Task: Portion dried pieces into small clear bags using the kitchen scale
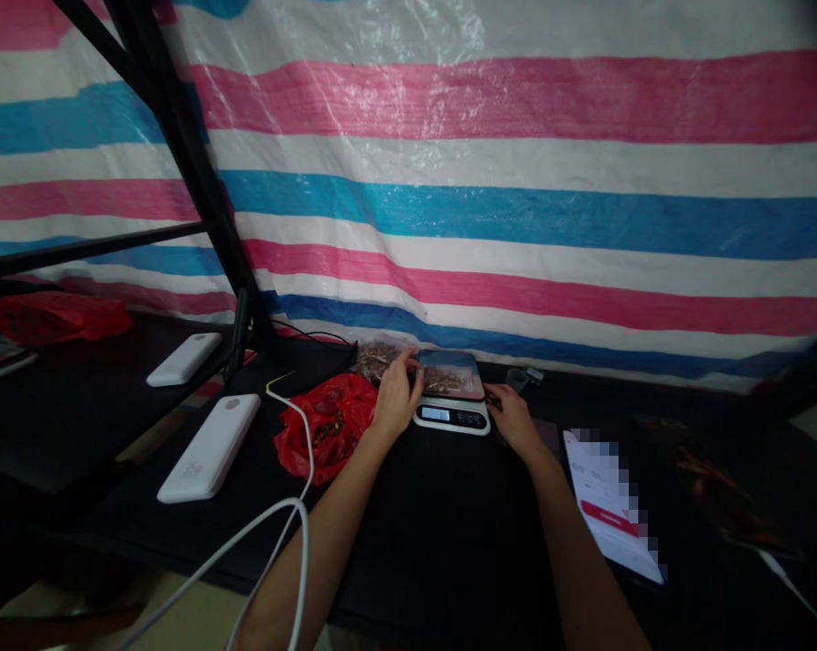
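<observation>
Place: at the far edge of the dark tabletop (449,542), against the striped tarp (517,199), we work at a small kitchen scale (452,414).
Left hand (396,398): our grip is loosely curled, fingertips touching the left edge of the clear bag of brownish pieces (449,372) lying on the scale.
Right hand (512,414): rests just beside the scale; whether it pinches anything we cannot tell.
Progress: the bag is already on the platform and the display is lit; the reading is too small to make out.
Nearby: red plastic bag (327,425), two white power banks (211,447).

Two white power banks (209,448) (183,359), one scale (451,414), two red bags (331,423) (60,316), one white cable (273,524).
</observation>
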`<state>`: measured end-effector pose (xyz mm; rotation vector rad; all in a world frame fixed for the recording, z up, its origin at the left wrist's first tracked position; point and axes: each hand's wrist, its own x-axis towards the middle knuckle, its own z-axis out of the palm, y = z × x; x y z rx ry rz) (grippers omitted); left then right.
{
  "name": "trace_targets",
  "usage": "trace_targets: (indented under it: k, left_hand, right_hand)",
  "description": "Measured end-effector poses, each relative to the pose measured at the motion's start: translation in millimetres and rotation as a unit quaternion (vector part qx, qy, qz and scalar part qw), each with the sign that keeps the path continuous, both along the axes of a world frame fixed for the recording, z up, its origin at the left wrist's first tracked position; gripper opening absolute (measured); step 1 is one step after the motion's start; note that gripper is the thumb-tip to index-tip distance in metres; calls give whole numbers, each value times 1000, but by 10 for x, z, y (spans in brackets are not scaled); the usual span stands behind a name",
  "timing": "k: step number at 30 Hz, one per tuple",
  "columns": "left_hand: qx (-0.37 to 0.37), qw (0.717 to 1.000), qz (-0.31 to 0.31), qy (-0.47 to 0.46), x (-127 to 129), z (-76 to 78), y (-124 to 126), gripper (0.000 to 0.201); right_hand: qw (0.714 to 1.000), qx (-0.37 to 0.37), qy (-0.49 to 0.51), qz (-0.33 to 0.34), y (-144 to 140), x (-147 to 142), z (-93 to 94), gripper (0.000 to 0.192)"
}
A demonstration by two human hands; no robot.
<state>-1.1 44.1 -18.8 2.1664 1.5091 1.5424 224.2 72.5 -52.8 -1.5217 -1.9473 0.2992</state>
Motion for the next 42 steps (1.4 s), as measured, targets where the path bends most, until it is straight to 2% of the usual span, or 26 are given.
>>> trace_targets:
  k: [3, 10, 17, 21, 25, 27, 30, 34, 38, 40, 42]
  left_hand:
    - [0, 1000, -5, 1, -7, -1, 6, 43]
    - [4, 999, -27, 33, 19, 12, -26, 42]
    - [-4, 998, -27, 52, 25, 28, -31, 41]
    - [-14, 997, -33, 69, 34, 56, -42, 39]
    - [-16, 996, -42, 74, 84, 96, -89, 34]
    - [-12, 995, -56, 78, 135, 123, -117, 29]
    - [-4, 993, -77, 84, 231, 190, -91, 29]
    - [-49, 982, -130, 130, 361, 342, 135, 49]
    - [-146, 944, -200, 219, 456, 452, 396, 71]
    - [-193, 930, -218, 226, 476, 442, 474, 70]
    - [-213, 927, -241, 194, 480, 397, 509, 62]
  right_hand:
    - [1000, -19, 1, -7, -15, 18, 39, 36]
    - [999, -4, -30, -17, -71, 47, 116, 14]
    - [1000, -5, -11, 7, -102, 116, 136, 15]
    - [1000, 7, 29, 1, -115, 103, 164, 16]
    - [990, 5, 134, -39, -115, 103, 211, 19]
    - [975, -2, 214, -54, -114, 110, 244, 24]
    - [937, -4, 345, -48, -122, 103, 300, 31]
    - [870, 2, 492, 25, -165, 38, 374, 35]
    - [826, -4, 562, 50, -221, -24, 421, 33]
    - [817, -14, 574, 57, -234, -35, 424, 32]
    - [811, -20, 581, 59, -233, -48, 422, 31]
